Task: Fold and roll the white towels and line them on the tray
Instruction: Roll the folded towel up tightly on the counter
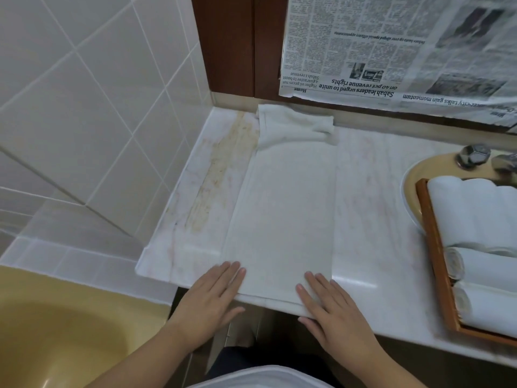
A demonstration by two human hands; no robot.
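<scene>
Pressing down with both hands, I have a white towel (282, 219) laid out as a long strip on the desk (372, 208), running from the near edge toward the back wall. My left hand (208, 301) lies flat at the strip's near left corner, fingers (235, 271) straight and close together, holding nothing. My right hand (330, 309) lies flat on the near right corner, fingers straight and a little spread, also gripping nothing. The towel's far end is bunched and crumpled (296, 126) near the back wall, below a sheet of newspaper (391, 49). To the right, a wooden tray (436, 256) sits over the rim of a yellow sink (411, 177), with rolled white towels (484, 264) lined up inside it. A brownish stain (221, 175) runs along the desk, left of the strip.
</scene>
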